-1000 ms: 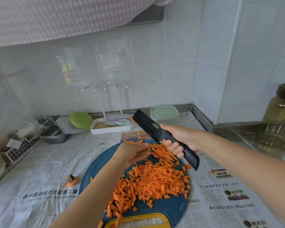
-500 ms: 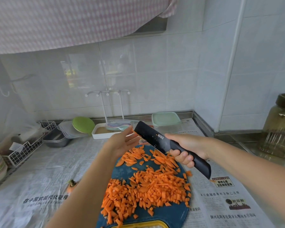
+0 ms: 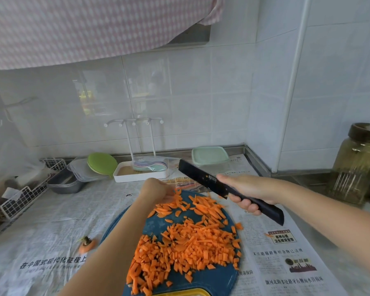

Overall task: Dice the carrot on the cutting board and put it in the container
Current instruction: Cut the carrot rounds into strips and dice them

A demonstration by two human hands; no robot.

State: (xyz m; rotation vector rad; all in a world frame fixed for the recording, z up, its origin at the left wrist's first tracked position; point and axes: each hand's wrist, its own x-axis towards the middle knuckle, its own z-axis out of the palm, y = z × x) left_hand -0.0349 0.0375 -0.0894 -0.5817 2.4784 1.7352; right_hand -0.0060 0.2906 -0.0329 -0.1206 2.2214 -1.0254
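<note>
The right hand (image 3: 249, 192) is wrapped round the handle of a black knife (image 3: 202, 178), holding it in the air above the far right edge of the round dark-blue cutting board (image 3: 156, 224), with the blade slanting up and away to the left. The left hand (image 3: 156, 190) sits at the far edge of the board with its fingers bent in toward a scatter of carrot strips (image 3: 203, 208) – whether it actually holds any cannot be told from this angle. Nearer the person, a broad heap of diced carrot (image 3: 190, 248) covers most of the board, and one small piece (image 3: 239, 225) lies just off its right edge on the newspaper (image 3: 51, 221) that covers the worktop. The cut-off carrot top (image 3: 87, 244) lies on the paper to the left of the board. The container (image 3: 209, 155) – clear, with a pale green lid on it – stands at the back of the worktop by the tiled wall, well apart from the board. A glass jar (image 3: 359, 165) stands at the far right.
</note>
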